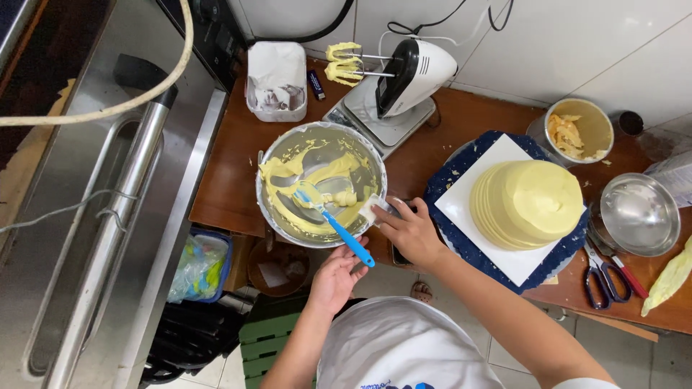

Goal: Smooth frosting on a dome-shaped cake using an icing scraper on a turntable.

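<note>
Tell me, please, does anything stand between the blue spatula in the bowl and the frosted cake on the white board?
Yes: the right hand, gripping the steel bowl at its rim, sits between the blue spatula and the frosted cake.

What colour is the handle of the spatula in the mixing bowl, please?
Bright blue: the spatula shows best in the head view, its handle in the left hand.

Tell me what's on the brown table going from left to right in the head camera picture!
White tub → metal mixing bowl with yellow cream → white hand mixer → yellow frosted cake on its white board → small metal bowl.
</note>
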